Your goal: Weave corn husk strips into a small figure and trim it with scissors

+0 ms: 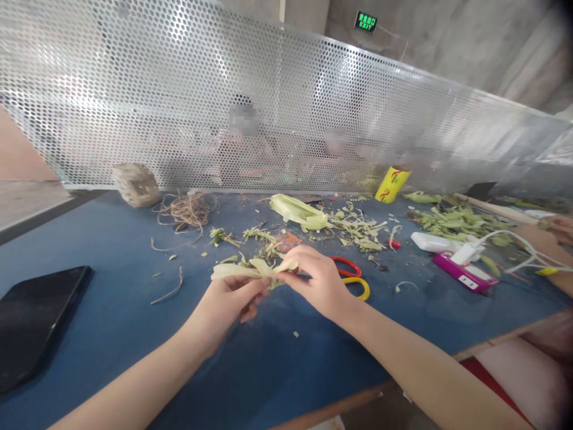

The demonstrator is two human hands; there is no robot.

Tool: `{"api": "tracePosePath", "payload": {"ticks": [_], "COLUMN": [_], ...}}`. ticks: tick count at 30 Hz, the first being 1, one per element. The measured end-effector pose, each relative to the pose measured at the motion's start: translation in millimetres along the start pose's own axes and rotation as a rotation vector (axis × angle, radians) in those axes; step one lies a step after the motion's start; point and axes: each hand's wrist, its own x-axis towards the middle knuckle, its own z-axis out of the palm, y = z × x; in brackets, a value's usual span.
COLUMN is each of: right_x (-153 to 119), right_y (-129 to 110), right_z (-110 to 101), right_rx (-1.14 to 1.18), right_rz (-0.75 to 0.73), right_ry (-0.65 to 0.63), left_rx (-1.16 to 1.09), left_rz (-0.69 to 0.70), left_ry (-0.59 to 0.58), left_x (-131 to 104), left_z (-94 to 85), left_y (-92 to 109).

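Pale strips of corn husk point(233, 272) cross over each other between my two hands, above the blue table. My left hand point(233, 297) pinches them from the left, thumb on top. From the right, my right hand point(319, 279) grips the husk with thumb and fingers close to the left fingertips. Just behind the hands lie cut green sprigs point(264, 236), partly hidden by them. Scissors point(367, 291) with one red and one yellow handle loop rest beside my right hand, their blades hidden. Farther back is a larger folded piece of corn husk point(298, 212).
A black phone or tablet point(38, 322) lies at left. Tangled twine point(188, 212) is near a rough pale block point(136, 185). Husk scraps point(358, 227), a yellow roll point(392, 184) and a purple power strip point(463, 273) are right. A co-worker's arm point(541, 251) reaches in. Perforated metal screen point(277, 119) stands behind.
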Motion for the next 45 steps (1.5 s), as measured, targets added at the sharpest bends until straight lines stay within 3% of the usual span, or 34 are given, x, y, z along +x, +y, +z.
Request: {"api": "tracePosePath", "payload": {"ticks": [5, 9, 12, 17, 22, 26, 33, 38, 45], "right_x": [-2.7, -3.0, -2.5, -0.4, 3.3, 4.9, 1.9, 1.6, 2.7], "right_y": [0.0, 0.5, 0.1, -2.4, -4.7, -4.1, -0.9, -0.5, -0.5], "right_z": [-2.7, -4.7, -6.4, -10.7, -14.1, -15.8, -9.3, -4.6, -6.2], "right_rx": [-0.114, -0.068, -0.046, -0.125, -0.032, -0.086, -0.086, -0.036, -0.076], "right_rz": [-0.228, -0.331, -0.349, -0.394, -0.451, -0.434, -0.262, -0.153, -0.23], "right_ry": [-0.079, -0.161, -0.224, -0.193, -0.319, -0.261, -0.207, -0.157, -0.155], "left_rx": [-0.004, -0.003, 0.036, 0.082, 0.101, 0.095, 0.167, 0.21, 0.423], "left_rz": [-0.069, -0.105, -0.108, -0.102, -0.113, -0.104, -0.042, 0.055, 0.091], "left_ry": [-0.077, -0.139, -0.163, -0.157, -0.171, -0.246, -0.185, -0.204, -0.291], "left_x": [0.2, 0.3, -1.2, -4.7, -5.5, -4.3, -7.5, -4.2, 1.5], "left_z": [-1.6, -3.2, -3.9, -2.2, -1.5, -3.0, 1.1, -0.1, -9.3], "left_y": [-1.0, -0.4, 2.0, 3.4, 2.9, 2.6, 3.9, 0.2, 0.8]}}
